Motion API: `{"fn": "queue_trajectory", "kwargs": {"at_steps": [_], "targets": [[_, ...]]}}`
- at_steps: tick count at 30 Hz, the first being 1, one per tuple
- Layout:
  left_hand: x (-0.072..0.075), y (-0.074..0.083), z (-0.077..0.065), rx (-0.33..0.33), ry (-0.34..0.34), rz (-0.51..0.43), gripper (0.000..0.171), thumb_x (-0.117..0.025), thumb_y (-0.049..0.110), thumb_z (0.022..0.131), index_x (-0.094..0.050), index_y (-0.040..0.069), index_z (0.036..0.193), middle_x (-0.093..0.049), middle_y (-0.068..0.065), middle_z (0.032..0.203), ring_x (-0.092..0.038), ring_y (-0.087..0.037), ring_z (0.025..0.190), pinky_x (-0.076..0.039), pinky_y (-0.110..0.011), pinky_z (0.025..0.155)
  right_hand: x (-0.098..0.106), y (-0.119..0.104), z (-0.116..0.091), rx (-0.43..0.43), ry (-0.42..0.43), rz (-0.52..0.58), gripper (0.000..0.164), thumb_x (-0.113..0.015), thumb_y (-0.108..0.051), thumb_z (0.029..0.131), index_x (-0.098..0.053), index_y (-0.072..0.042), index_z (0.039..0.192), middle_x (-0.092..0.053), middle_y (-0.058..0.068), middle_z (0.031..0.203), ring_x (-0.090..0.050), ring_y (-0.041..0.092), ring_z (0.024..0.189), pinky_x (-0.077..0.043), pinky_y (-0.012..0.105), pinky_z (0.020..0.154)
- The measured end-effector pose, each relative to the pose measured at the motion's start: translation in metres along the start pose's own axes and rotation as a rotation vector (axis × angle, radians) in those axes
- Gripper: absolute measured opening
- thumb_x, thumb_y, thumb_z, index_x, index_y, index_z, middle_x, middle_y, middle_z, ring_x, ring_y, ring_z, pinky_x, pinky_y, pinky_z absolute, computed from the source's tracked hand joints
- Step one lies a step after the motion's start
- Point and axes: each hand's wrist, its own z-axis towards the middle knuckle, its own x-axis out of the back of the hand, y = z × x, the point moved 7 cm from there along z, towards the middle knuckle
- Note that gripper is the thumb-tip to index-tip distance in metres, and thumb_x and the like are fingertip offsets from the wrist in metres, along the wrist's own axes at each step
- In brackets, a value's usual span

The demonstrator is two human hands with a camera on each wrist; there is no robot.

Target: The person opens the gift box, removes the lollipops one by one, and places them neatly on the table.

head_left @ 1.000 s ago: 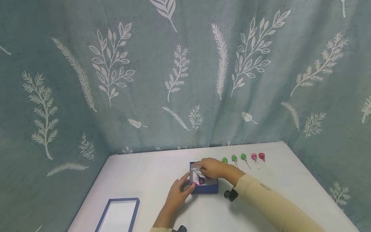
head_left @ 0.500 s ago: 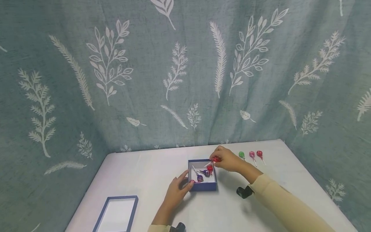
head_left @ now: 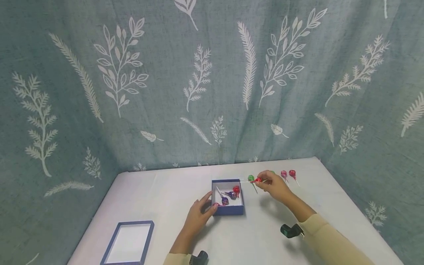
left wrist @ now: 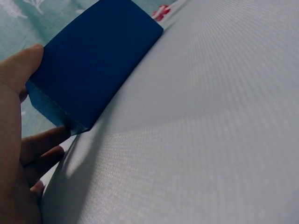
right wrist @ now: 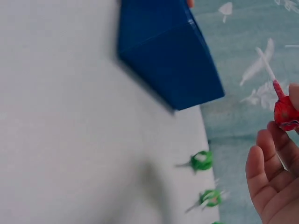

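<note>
My left hand (head_left: 197, 219) holds the near left corner of a blue open box (head_left: 230, 210); in the left wrist view its thumb sits at the box's top edge, its fingers lower on the side. Inside lie two purple lollipops (head_left: 225, 201), a red lollipop (head_left: 236, 189) and a pinkish one (head_left: 216, 204) partly behind my thumb. To the right of the box, my right hand (head_left: 274, 187) pinches another red lollipop (right wrist: 285, 112) by its wrapped head, the white stick pointing left toward the box. A green lollipop (head_left: 251, 178) lies just beyond it.
Farther right, a pink lollipop (head_left: 283, 173) and a red one (head_left: 292, 173) lie in a row with the green ones, one green partly hidden by my hand. A white lid with a blue rim (head_left: 147, 239) is at the front left. A leaf-patterned curtain (head_left: 159, 92) stands behind the table.
My right hand has moved from over the box out to the right, now with a red lollipop between its fingers. The left hand keeps its place on the box.
</note>
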Motion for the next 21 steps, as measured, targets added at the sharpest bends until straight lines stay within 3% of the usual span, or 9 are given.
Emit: {"fn": "queue_trajectory", "kwargs": {"at_steps": [7, 11, 16, 21], "targets": [[0.0, 0.0, 0.002, -0.015, 0.004, -0.001, 0.062, -0.06, 0.056, 0.09, -0.049, 0.027, 0.144, -0.066, -0.007, 0.123, -0.048, -0.034, 0.129, -0.016, -0.054, 0.116, -0.001, 0.023, -0.017, 0.05, -0.021, -0.021, 0.037, -0.065, -0.022, 0.095, -0.061, -0.001, 0.126, -0.063, 0.009, 0.107, -0.063, 0.026, 0.077, -0.054, 0.029, 0.065], [0.001, 0.004, 0.003, -0.018, -0.008, 0.013, 0.063, -0.057, 0.06, 0.09, -0.048, 0.029, 0.145, -0.065, -0.006, 0.125, -0.045, -0.035, 0.132, -0.017, -0.054, 0.116, -0.005, 0.036, -0.022, 0.027, -0.025, -0.067, 0.036, -0.067, -0.021, 0.094, -0.063, -0.003, 0.125, -0.063, 0.005, 0.098, -0.06, 0.019, 0.074, -0.051, 0.028, 0.061], [0.001, 0.003, 0.004, 0.001, -0.016, 0.01, 0.065, -0.057, 0.062, 0.089, -0.048, 0.029, 0.144, -0.065, -0.006, 0.125, -0.046, -0.033, 0.131, -0.015, -0.052, 0.117, -0.016, 0.048, -0.024, -0.067, -0.065, -0.127, 0.033, -0.075, -0.026, 0.087, -0.065, -0.008, 0.113, -0.061, -0.001, 0.082, -0.056, 0.015, 0.071, -0.05, 0.03, 0.059], [0.0, 0.0, 0.001, 0.021, -0.019, -0.002, 0.065, -0.058, 0.061, 0.089, -0.048, 0.029, 0.145, -0.064, -0.006, 0.126, -0.046, -0.031, 0.131, -0.014, -0.052, 0.117, -0.026, 0.052, -0.023, -0.111, -0.097, -0.245, 0.018, -0.075, -0.028, 0.086, -0.069, -0.017, 0.099, -0.061, -0.007, 0.082, -0.055, 0.013, 0.075, -0.048, 0.032, 0.066]]}}
